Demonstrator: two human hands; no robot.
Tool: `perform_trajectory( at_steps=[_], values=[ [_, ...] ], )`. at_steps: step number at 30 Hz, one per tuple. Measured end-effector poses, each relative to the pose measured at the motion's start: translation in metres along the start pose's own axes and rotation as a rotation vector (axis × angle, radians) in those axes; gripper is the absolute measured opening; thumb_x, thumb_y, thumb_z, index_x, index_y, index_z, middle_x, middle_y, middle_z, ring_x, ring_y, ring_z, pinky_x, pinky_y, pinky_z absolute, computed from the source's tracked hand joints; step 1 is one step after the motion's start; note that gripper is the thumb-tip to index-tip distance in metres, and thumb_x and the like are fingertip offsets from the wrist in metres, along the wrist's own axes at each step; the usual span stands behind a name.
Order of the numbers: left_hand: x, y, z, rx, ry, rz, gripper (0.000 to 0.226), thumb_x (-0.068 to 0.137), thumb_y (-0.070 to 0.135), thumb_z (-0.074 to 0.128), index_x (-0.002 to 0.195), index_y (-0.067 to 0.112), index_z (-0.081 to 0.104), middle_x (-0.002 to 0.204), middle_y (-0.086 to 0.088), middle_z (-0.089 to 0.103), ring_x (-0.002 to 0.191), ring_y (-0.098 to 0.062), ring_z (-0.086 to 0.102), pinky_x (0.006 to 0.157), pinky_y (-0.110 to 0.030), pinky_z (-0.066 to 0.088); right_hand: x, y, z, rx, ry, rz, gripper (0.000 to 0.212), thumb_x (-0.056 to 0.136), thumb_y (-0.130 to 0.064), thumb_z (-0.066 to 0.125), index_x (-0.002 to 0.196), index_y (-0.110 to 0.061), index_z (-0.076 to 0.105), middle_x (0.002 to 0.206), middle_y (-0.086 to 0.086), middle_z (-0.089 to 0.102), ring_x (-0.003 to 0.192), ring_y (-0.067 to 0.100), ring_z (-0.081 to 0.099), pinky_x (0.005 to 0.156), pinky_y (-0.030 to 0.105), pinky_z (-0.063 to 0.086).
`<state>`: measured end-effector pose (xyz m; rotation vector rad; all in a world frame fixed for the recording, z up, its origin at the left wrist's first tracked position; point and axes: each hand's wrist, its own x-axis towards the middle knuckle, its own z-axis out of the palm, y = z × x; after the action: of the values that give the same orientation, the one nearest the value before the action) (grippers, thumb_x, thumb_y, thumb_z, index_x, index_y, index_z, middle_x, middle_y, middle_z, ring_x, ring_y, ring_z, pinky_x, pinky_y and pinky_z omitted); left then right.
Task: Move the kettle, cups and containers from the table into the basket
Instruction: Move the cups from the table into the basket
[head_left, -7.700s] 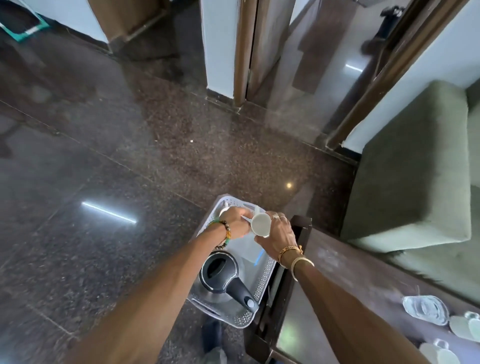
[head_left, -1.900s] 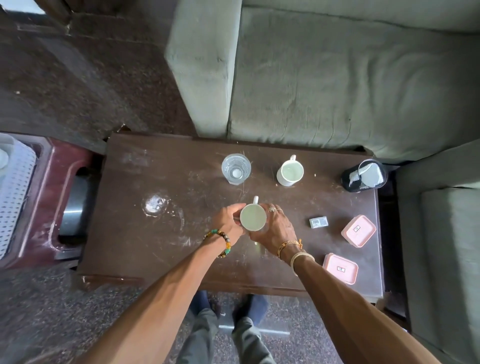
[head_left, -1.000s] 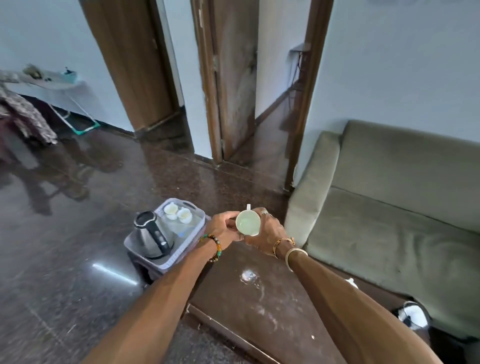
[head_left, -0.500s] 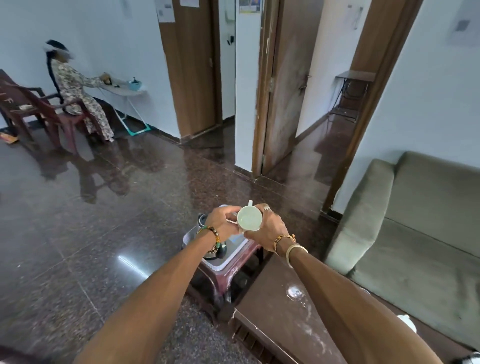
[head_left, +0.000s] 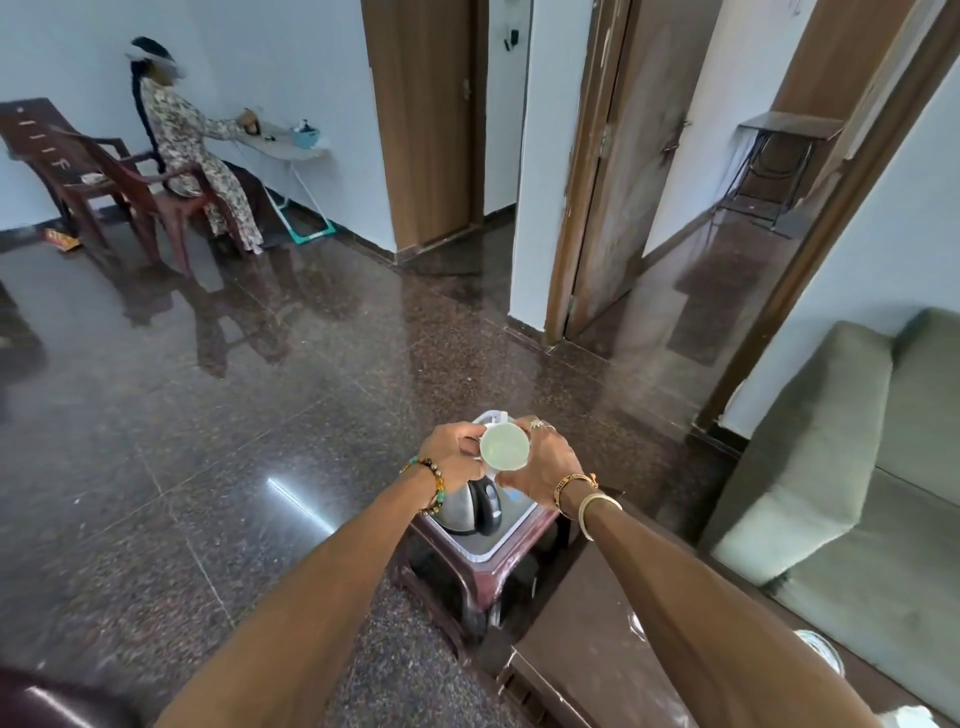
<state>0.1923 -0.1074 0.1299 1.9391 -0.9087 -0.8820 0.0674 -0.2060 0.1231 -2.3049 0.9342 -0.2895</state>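
White cup (head_left: 505, 446): I gripped it with both my left hand (head_left: 451, 458) and right hand (head_left: 549, 463), above the basket (head_left: 521, 524). Steel kettle (head_left: 466, 506) stood in the basket just beneath, on a maroon stool (head_left: 487, 578) beside the table (head_left: 582, 652).

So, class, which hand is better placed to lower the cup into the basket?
Probably right: the right hand wraps the cup; the left hand pinches its edge, directly over the kettle in the basket.

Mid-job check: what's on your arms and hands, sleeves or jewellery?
No sleeves; both forearms are bare. The left hand has a beaded bracelet of teal, amber and brown beads at the wrist. The right hand wears rings, with a gold bangle and a pale bangle.
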Motion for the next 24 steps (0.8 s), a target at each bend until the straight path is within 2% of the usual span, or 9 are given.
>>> perform_trajectory(
  at_steps=[2,4,8,11,15,17,20,22,24],
  values=[
    [0.021,-0.002,-0.009,0.020,-0.006,-0.023,0.054,0.075,-0.015,0.061,0.126,0.004,0.060,0.111,-0.017,0.071,0.107,-0.027,0.065,0.096,-0.038,0.052,0.026,0.004,0.008,-0.025,-0.005,0.030,0.067,0.063,-0.039,0.083,0.123,-0.027,0.055,0.113,-0.006,0.063,0.104,0.018,0.062,0.085,0.025,0.046],
    [0.046,-0.004,-0.016,0.034,-0.005,-0.029,0.052,0.076,-0.012,0.062,0.124,0.006,0.063,0.111,-0.014,0.071,0.108,-0.027,0.065,0.097,-0.040,0.052,0.050,0.007,0.011,-0.008,-0.022,0.064,0.071,0.062,-0.036,0.085,0.126,-0.020,0.056,0.117,-0.002,0.064,0.107,0.020,0.061,0.088,0.028,0.047],
    [0.087,-0.007,-0.022,-0.009,0.007,-0.066,0.052,0.074,-0.013,0.061,0.122,0.008,0.064,0.106,-0.012,0.073,0.106,-0.025,0.067,0.096,-0.038,0.053,0.091,0.013,0.011,0.007,-0.029,0.105,0.072,0.060,-0.036,0.086,0.123,-0.021,0.057,0.116,0.000,0.064,0.106,0.023,0.062,0.085,0.030,0.050],
    [0.119,-0.010,-0.026,-0.060,-0.017,-0.105,0.054,0.071,-0.012,0.065,0.121,0.009,0.064,0.103,-0.012,0.074,0.102,-0.025,0.069,0.094,-0.041,0.054,0.121,0.016,0.013,0.003,-0.045,0.138,0.073,0.060,-0.037,0.087,0.124,-0.021,0.056,0.117,0.001,0.065,0.108,0.024,0.062,0.086,0.031,0.049],
    [0.162,-0.016,-0.033,-0.117,-0.049,-0.123,0.057,0.071,-0.014,0.065,0.124,0.006,0.061,0.105,-0.013,0.073,0.100,-0.025,0.069,0.093,-0.041,0.055,0.159,0.026,0.025,0.018,-0.038,0.203,0.074,0.060,-0.029,0.089,0.125,-0.020,0.055,0.118,0.002,0.065,0.108,0.025,0.062,0.086,0.032,0.051],
    [0.180,-0.023,-0.034,-0.115,-0.063,-0.126,0.055,0.072,-0.014,0.064,0.123,0.006,0.062,0.106,-0.013,0.073,0.101,-0.024,0.069,0.092,-0.038,0.055,0.173,0.032,0.034,0.020,-0.044,0.230,0.069,0.063,-0.024,0.087,0.124,-0.021,0.055,0.117,0.003,0.065,0.108,0.025,0.063,0.086,0.032,0.051],
    [0.213,-0.037,-0.033,-0.094,-0.132,-0.118,0.053,0.071,-0.012,0.069,0.120,0.007,0.064,0.107,-0.013,0.073,0.098,-0.019,0.068,0.086,-0.025,0.056,0.195,0.046,0.051,0.046,-0.027,0.293,0.061,0.066,-0.020,0.083,0.121,-0.023,0.057,0.115,0.002,0.066,0.106,0.024,0.064,0.085,0.031,0.052],
    [0.232,-0.045,-0.029,-0.074,-0.166,-0.119,0.053,0.069,-0.010,0.072,0.118,0.011,0.066,0.107,-0.010,0.073,0.098,-0.019,0.067,0.087,-0.026,0.054,0.204,0.056,0.062,0.065,-0.010,0.338,0.058,0.066,-0.017,0.081,0.119,-0.023,0.058,0.113,0.002,0.067,0.104,0.025,0.064,0.084,0.031,0.052],
    [0.251,-0.052,-0.023,-0.017,-0.194,-0.116,0.051,0.068,-0.006,0.073,0.112,0.019,0.068,0.101,-0.005,0.073,0.092,-0.016,0.066,0.081,-0.025,0.054,0.214,0.068,0.072,0.075,0.013,0.386,0.057,0.065,-0.015,0.080,0.118,-0.022,0.059,0.112,0.003,0.067,0.103,0.027,0.064,0.079,0.029,0.049]
  ],
)
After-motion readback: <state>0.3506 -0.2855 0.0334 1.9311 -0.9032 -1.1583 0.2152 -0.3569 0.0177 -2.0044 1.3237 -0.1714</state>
